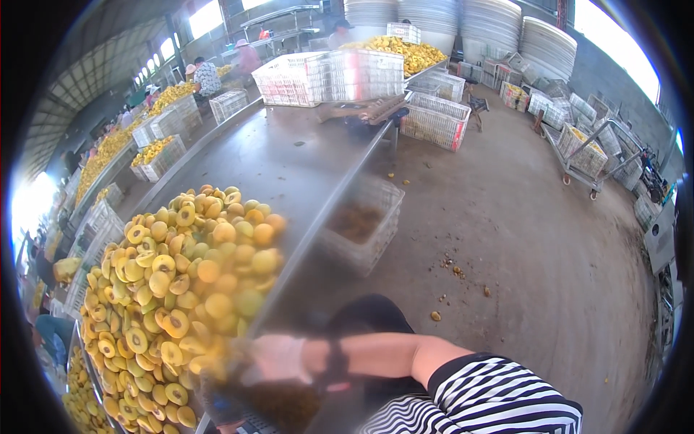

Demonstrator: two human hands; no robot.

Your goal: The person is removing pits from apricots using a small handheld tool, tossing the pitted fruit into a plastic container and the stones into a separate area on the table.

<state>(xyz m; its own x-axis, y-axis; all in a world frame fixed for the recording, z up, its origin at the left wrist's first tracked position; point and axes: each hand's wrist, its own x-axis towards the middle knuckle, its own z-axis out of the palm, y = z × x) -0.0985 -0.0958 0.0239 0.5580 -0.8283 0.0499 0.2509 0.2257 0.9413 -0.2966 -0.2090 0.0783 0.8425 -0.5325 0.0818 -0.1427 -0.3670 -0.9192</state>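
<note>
My right hand (278, 358), in a pale covering that looks like a glove, reaches left to the edge of a fruit heap. Motion smears its fingers, so their grip is hidden. A dark band (335, 363) circles that wrist. The heap consists of halved yellow-orange stone fruit (160, 281), many with the cut face and dark pit hollow showing. It lies on a metal table (303, 148). Below my right hand, a dark blurred shape (219, 405) shows at the table edge; I cannot make out whether it belongs to my left hand.
A white crate (387, 230) with dark contents stands on the floor beside the table. White crates (365, 74) sit at the table's far end. A cart (589, 163) carries crates at the right. Fruit scraps (457, 270) litter the floor. Other people (208, 78) are at the far left.
</note>
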